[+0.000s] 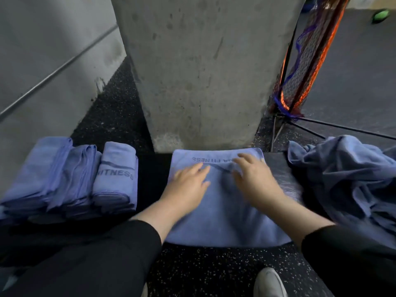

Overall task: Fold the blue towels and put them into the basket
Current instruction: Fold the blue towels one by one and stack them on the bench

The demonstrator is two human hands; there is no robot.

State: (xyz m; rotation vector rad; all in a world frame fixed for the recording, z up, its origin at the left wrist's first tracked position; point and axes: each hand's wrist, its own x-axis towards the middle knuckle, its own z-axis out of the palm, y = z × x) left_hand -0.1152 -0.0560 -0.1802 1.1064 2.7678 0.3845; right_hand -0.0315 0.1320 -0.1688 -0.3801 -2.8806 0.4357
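Note:
A blue towel (222,219) lies spread flat on a dark bench in front of me, with printed lettering along its far edge. My left hand (188,187) rests flat on its left half, fingers straight. My right hand (255,181) lies on the right half, its fingers spread and slightly bent over a small crease. Three folded blue towels (72,176) stand side by side on the left. On the right sits a crumpled heap of unfolded blue towels (347,181). No basket shows in this view.
A grey concrete pillar (203,71) rises right behind the bench. An orange and purple net on a black stand (300,76) leans at the right. Speckled black rubber floor (214,271) and my white shoe (270,284) are below.

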